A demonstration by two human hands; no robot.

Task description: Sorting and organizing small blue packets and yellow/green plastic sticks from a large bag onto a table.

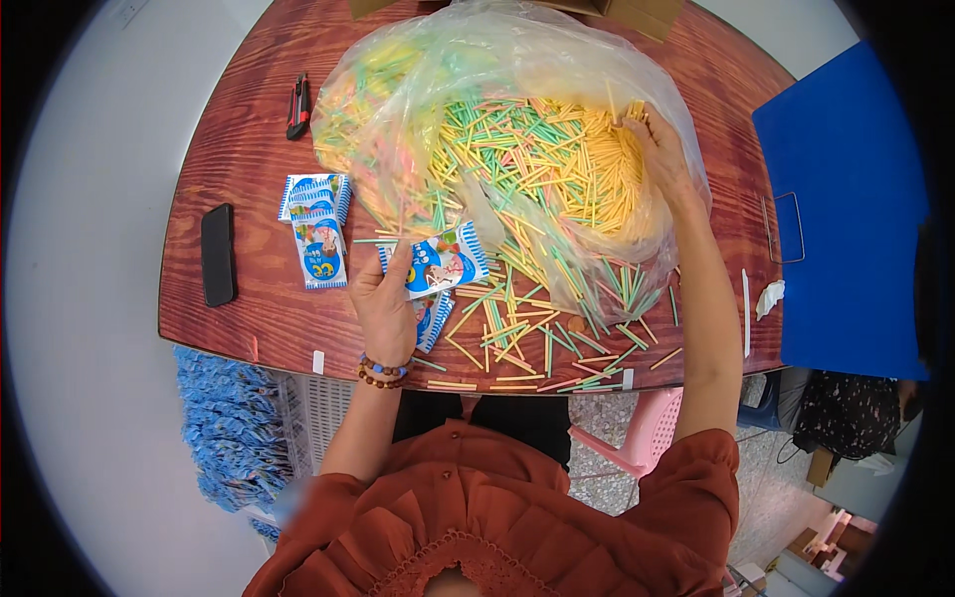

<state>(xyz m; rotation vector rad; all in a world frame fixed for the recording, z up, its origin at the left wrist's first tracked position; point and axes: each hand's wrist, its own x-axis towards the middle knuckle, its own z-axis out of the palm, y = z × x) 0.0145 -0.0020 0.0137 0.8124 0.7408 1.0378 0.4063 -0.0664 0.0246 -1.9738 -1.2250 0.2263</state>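
Note:
My left hand point(383, 310), with beaded bracelets at its wrist, grips a small blue-and-white packet point(448, 261) between thumb and fingers. Beneath it another packet point(430, 320) of the same kind lies on the table. A large clear plastic bag point(477, 60) lies open, heaped with thin yellow, green and pink sticks point(527, 149). At the bag's right side my right hand point(659, 149) reaches in, its fingers closed on a few yellow sticks point(634, 109). Loose sticks point(512, 333) have spilled from the bag toward the table's near edge.
More packets point(320, 249) are stacked left of the bag, near a utility knife point(298, 106) and a black phone point(218, 255). A blue box point(846, 209) stands right of the wooden table point(269, 149). Below left, a crate point(234, 428) holds many blue packets. A pink chair point(647, 433) stands below.

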